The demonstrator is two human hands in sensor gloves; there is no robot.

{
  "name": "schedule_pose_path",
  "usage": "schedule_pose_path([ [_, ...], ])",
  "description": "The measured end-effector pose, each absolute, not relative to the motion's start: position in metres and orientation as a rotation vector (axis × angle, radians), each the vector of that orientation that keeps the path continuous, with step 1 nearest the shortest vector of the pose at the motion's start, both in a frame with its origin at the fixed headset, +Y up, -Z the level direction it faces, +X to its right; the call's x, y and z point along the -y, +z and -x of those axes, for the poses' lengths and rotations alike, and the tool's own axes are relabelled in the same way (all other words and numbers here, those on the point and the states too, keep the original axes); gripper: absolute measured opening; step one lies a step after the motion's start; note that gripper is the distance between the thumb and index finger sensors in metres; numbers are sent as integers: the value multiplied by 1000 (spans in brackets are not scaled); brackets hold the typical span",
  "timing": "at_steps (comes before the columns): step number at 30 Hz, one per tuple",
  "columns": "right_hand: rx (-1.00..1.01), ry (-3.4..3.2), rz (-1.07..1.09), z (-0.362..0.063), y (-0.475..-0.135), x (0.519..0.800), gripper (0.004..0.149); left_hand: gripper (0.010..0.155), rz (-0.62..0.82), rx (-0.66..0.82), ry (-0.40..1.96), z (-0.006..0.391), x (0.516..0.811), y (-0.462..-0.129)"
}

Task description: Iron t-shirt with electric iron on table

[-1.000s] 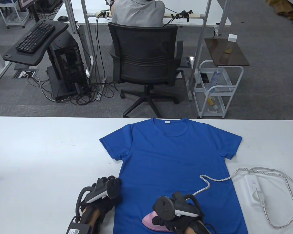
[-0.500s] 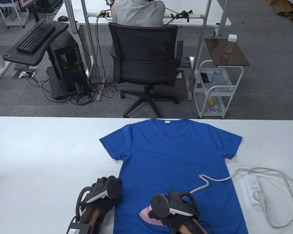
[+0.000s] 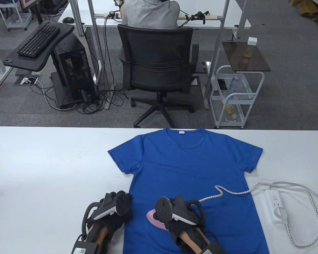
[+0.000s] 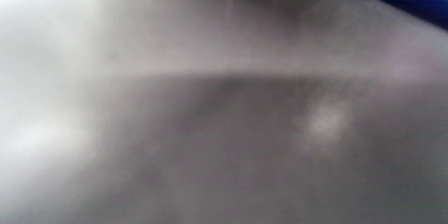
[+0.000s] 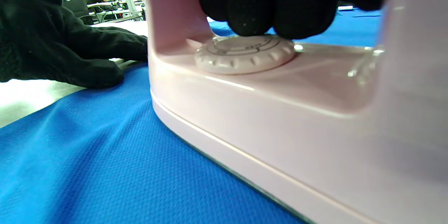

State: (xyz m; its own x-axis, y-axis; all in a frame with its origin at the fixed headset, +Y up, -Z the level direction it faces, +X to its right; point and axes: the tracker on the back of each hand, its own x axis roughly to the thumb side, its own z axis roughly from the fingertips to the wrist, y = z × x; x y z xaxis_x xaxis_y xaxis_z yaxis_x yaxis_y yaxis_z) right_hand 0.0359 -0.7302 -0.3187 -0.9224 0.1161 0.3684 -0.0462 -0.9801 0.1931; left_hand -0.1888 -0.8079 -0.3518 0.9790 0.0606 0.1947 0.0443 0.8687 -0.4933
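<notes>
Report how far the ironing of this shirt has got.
Done: the blue t-shirt lies spread flat. In hand: the right hand grips the pink iron on the lower left part, while the left hand rests at the hem edge. Left: chest and sleeves, judging by position.

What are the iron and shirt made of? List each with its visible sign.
Iron: looks like glossy pink moulded plastic, with highlights along its smooth body and a ribbed dial.
Shirt: blue knit, probably synthetic; the right wrist view shows a fine mesh-like weave and slight sheen.

Blue t-shirt [image 5: 105, 168]: fine mesh-knit cloth, matt. Pink iron [image 5: 280, 119]: smooth glossy plastic, ribbed dial. Gloves: black fuzzy fabric. Table [image 3: 42, 164]: smooth white surface. Cord [image 3: 316, 217]: braided.
</notes>
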Motion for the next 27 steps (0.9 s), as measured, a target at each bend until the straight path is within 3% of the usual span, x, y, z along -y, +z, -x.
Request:
schedule_pose_path([
  [14, -519, 2857, -994, -25, -274, 724, 68, 77, 517, 208, 11, 189, 808, -351],
  [27, -440, 2902, -848, -16, -290, 726, 68, 76, 520, 206, 18, 189, 810, -350],
])
